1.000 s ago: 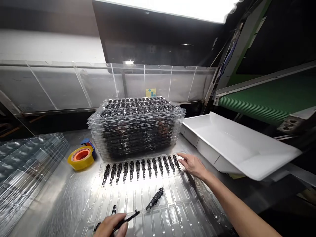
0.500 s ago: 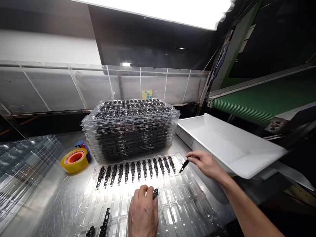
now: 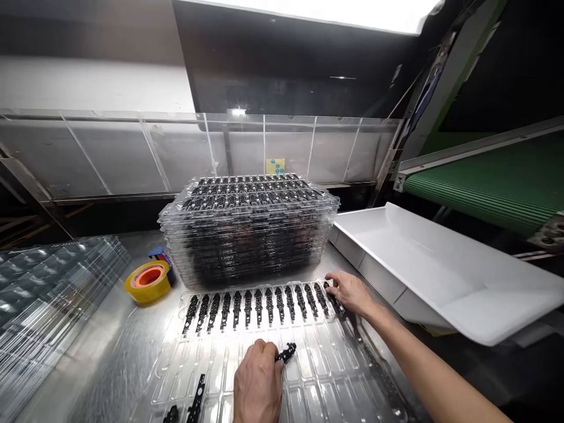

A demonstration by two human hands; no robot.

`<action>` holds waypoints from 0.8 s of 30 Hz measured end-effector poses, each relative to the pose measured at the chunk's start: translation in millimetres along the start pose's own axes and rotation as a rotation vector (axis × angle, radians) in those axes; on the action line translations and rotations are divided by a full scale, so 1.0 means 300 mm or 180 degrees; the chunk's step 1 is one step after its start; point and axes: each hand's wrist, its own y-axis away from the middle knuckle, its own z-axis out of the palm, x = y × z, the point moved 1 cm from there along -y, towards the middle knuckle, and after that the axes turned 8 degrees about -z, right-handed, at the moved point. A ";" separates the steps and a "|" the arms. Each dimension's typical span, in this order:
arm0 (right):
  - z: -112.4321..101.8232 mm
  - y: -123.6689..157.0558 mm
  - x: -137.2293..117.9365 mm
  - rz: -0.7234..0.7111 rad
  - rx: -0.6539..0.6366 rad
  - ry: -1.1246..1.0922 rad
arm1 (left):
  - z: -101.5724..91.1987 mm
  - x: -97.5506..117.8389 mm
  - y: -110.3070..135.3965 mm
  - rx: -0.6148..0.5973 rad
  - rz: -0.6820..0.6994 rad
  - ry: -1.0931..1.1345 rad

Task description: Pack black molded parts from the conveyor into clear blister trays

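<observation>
A clear plastic blister tray (image 3: pixel 326 373) lies on the metal table, its far row filled with narrow black perforated parts (image 3: pixel 258 306). At the right end of that row, my right hand (image 3: pixel 348 292) pinches a black part (image 3: pixel 335 301) down at the last slot; the fingers partly cover it. My left hand (image 3: pixel 259 380) hovers over the middle of the tray, closed around another black part (image 3: pixel 287 352) that sticks out to the right of the fingers. Two more black parts, one of them a long strip (image 3: pixel 196 399), lie at the tray's near left.
Behind the tray stands a tall stack of filled clear trays (image 3: pixel 251 235). A yellow tape roll (image 3: pixel 148 283) sits to its left, near stacked clear trays (image 3: pixel 48 311). At right are a white bin (image 3: pixel 423 252) and a green conveyor belt (image 3: pixel 493 185).
My right hand has brought its black part into the end of the far row. The part in my left hand now protrudes farther from the fingers. The camera view has shifted slightly.
</observation>
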 end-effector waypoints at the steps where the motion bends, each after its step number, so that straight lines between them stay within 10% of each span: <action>1: 0.001 0.020 -0.002 -0.0032 0.0063 0.0002 | -0.010 0.002 0.009 0.0014 -0.0009 0.0147; 5: 0.007 0.152 -0.051 -0.0368 0.0288 -0.0230 | -0.119 -0.090 0.042 0.0242 -0.0154 0.1164; 13: 0.052 0.416 -0.345 -0.1819 0.0703 -0.1046 | -0.369 -0.561 -0.022 0.0870 -0.1345 0.1339; 24: 0.082 0.472 -0.708 -0.2031 -0.0213 -0.1289 | -0.303 -0.515 -0.032 0.1169 -0.1473 -0.0069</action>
